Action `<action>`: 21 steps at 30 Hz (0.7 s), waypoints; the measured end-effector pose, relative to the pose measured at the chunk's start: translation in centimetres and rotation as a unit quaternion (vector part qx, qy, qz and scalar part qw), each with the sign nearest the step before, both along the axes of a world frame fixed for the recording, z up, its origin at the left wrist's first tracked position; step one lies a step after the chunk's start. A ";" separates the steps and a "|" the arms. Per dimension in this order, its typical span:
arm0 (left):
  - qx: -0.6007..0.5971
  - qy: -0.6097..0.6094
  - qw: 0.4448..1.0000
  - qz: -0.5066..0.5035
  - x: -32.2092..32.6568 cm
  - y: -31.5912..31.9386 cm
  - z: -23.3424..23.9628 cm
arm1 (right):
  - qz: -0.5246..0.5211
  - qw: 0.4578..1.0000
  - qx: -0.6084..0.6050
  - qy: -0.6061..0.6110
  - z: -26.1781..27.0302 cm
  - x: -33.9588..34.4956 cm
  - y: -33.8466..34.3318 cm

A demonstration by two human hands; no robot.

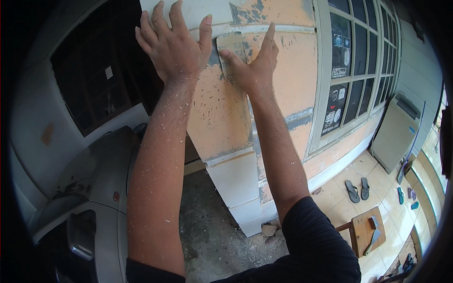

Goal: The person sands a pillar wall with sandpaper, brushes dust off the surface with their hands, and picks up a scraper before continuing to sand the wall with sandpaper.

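Note:
Both arms reach up to the corner of a pillar (216, 123) with scraped peach paint and grey patches. My left hand (177, 46) lies with fingers spread on the white upper face of the pillar (212, 10). To its right, my right hand (254, 67) has its thumb on a sheet of sandpaper (231, 46), its printed backing outward, against the peach surface; the index finger points up along the wall. Whether other fingers grip the sheet is hard to tell. Pale flecks of debris cling to both forearms.
A parked car (102, 169) stands at lower left. At right are a paned window (348, 63), a washing machine (398, 131), grey flip-flops (352, 191) and a wooden stool (357, 230) holding a scraper (373, 238). Rubble (269, 230) lies at the pillar's foot.

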State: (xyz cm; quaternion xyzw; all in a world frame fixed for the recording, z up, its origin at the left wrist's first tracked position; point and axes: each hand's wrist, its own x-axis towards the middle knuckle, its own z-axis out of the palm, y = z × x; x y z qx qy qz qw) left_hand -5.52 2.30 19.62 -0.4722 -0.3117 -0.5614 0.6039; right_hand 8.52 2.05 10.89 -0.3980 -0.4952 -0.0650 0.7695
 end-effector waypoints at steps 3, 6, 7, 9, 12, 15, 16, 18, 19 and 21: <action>-0.034 -0.019 0.999 0.007 0.1 -0.9 0.1 | 0.081 0.996 -0.019 0.009 -4.8 0.5 -1.0; -0.068 -0.033 0.997 -0.029 0.0 -1.2 0.0 | 0.023 0.998 -0.045 -0.021 -10.1 0.5 -1.5; -0.073 -0.030 0.996 -0.027 0.3 -1.3 -0.1 | 0.011 1.000 -0.027 -0.007 -9.6 0.4 -1.5; -0.077 -0.036 0.996 -0.025 0.0 -1.5 0.0 | 0.000 1.000 -0.010 0.009 -7.2 -0.5 -1.3; -0.081 -0.042 0.995 -0.031 0.8 -1.3 -0.3 | 0.006 0.998 0.064 0.011 1.3 0.4 0.0; -0.072 -0.039 0.996 -0.024 0.6 -1.0 0.2 | -0.003 0.999 0.031 0.019 2.2 0.3 -0.2; -0.062 -0.037 0.997 -0.023 0.4 -1.0 0.2 | 0.003 1.000 0.015 0.008 0.3 0.4 -0.6; -0.068 -0.034 0.997 -0.029 0.0 -1.3 0.2 | 0.010 1.000 -0.016 -0.016 -5.3 -0.2 -0.9; -0.062 -0.031 0.997 -0.034 0.2 -1.6 0.5 | 0.011 0.999 -0.027 -0.030 -8.6 -0.5 -1.0; -0.066 -0.037 0.997 -0.032 1.1 -1.0 -0.3 | 0.044 0.999 -0.027 0.005 -10.0 -0.8 -0.8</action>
